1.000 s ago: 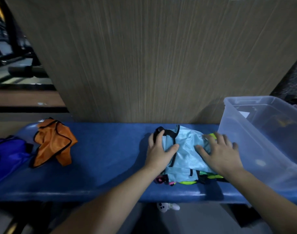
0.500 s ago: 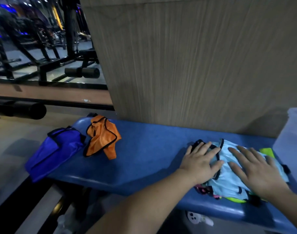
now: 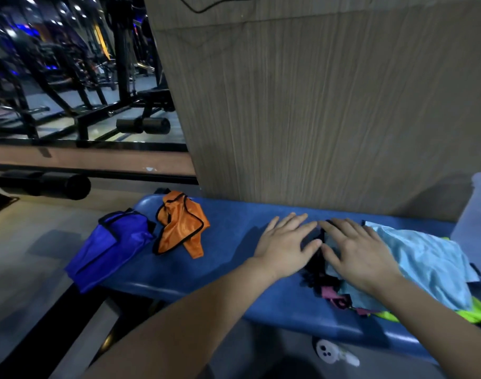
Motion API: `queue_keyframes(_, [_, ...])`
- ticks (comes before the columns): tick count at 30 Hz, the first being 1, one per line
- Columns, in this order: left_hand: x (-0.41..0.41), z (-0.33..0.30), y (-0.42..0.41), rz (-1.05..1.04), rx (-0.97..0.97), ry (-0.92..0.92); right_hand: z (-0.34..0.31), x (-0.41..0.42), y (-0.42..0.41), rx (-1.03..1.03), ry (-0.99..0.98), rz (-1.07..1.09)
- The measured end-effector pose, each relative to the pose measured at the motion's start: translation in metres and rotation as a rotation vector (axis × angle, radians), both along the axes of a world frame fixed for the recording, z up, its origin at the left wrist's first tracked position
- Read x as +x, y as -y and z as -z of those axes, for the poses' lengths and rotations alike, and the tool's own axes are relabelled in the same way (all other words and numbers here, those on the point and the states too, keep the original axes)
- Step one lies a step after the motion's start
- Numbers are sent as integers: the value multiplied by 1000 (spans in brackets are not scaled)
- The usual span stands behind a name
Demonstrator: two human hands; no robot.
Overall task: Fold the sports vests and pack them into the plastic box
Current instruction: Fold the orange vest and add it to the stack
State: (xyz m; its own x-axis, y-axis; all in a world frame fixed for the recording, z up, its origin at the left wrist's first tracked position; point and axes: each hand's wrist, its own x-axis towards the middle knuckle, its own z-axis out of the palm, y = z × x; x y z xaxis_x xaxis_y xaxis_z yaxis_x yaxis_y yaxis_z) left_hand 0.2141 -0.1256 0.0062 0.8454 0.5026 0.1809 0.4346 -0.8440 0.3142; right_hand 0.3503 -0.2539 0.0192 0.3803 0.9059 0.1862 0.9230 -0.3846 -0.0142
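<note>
A light blue vest (image 3: 430,261) lies folded on top of a small pile on the blue bench (image 3: 233,269), with pink (image 3: 335,295) and neon yellow (image 3: 480,314) vests showing beneath it. My right hand (image 3: 357,253) lies flat on the pile's left end, fingers spread. My left hand (image 3: 285,243) rests flat on the bench just left of the pile, its fingers touching the black trim. An orange vest (image 3: 181,222) lies crumpled at the bench's left end, and a blue vest (image 3: 110,247) hangs over that end. The plastic box (image 3: 477,214) shows only as a wall at the right edge.
A wood-grain panel (image 3: 315,105) stands right behind the bench. Gym machines (image 3: 69,91) and a padded roller (image 3: 143,125) fill the left background. A small white object (image 3: 335,352) lies on the floor under the bench.
The view has swung left, so the box has almost left the frame. My left hand has slid off the light blue vest onto the bench, and my right hand has moved to the pile's left end.
</note>
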Motion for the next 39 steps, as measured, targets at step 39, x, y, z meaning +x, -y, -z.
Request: queue_keyframes(39, [-234, 33, -189, -271, -436, 106, 49, -207, -261, -69, -380, -377])
